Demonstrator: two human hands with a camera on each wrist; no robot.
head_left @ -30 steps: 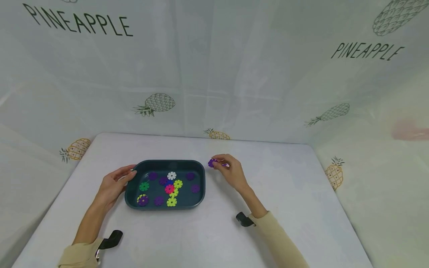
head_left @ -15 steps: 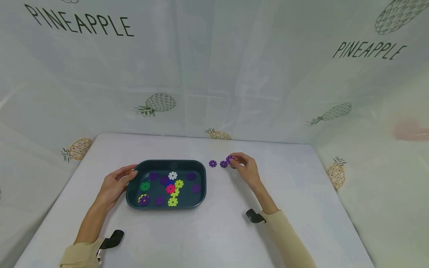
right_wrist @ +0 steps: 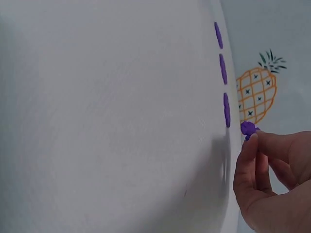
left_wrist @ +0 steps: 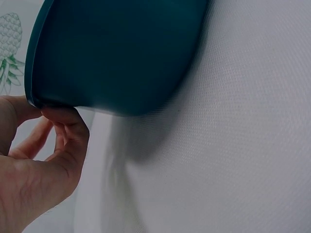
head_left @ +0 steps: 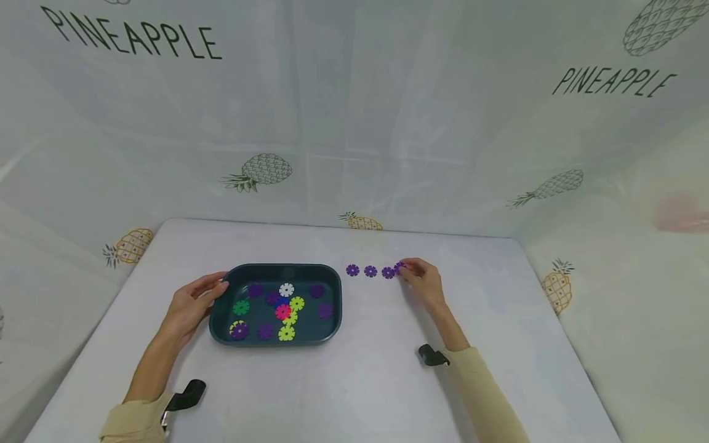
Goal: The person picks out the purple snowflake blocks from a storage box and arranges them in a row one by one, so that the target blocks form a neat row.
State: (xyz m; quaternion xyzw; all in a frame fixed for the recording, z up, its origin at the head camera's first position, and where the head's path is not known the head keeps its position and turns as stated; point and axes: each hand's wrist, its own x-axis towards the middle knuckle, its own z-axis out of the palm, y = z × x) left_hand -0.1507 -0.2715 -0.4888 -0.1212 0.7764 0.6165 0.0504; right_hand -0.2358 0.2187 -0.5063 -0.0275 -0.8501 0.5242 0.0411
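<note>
My left hand [head_left: 186,309] grips the left rim of a dark teal tray [head_left: 318,335], its thumb over the edge; the left wrist view shows the fingers at the tray's corner [left_wrist: 73,73]. Inside lie several flower-shaped plastic discs: purple, yellow-green, a green disc [head_left: 240,307], a white disc [head_left: 286,290], a pink disc [head_left: 283,312] and a blue one mostly covered. Right of the tray, three purple discs [head_left: 370,271] lie in a row on the table. At the row's right end my right hand [head_left: 425,282] pinches another purple disc [right_wrist: 248,128] between thumb and fingertips.
The white table [head_left: 365,381] has its far edge just behind the row of discs. A pale curtain [head_left: 354,111] printed with pineapples hangs behind and beside it. Each wrist carries a black camera mount [head_left: 187,395].
My right hand has moved rightward along the row. Purple discs it covered or held earlier now lie in line on the table. My left hand stays at the tray.
</note>
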